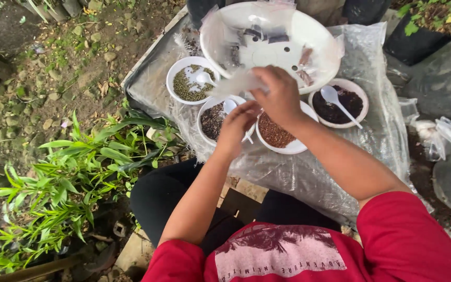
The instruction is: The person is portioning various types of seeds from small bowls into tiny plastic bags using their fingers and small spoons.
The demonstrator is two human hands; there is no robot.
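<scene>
— Over the plastic-covered table (340,156), what is held?

— A small clear plastic bag (236,83) is pinched by the right hand (280,99), its fingers closed on the bag's end. The bag looks thin, whitish and crumpled, and is stretched out leftward above the bowls. The left hand (236,128) is raised just below it, fingers curled; whether anything is gripped there cannot be told.

— How many bowls are counted?

— Four small white bowls: one of greenish seeds (190,83), one of dark mixed seeds (214,120), one of reddish-brown seeds (275,134) (partly hidden by the hands) and one of nearly black material (335,107). Three white plastic spoons are seen, in the green, the mixed and the black bowls. One large white dish (272,47), wrapped in plastic, is set behind them.

— And beside the table?

— A leafy green plant (74,177) is seen at the left.
</scene>
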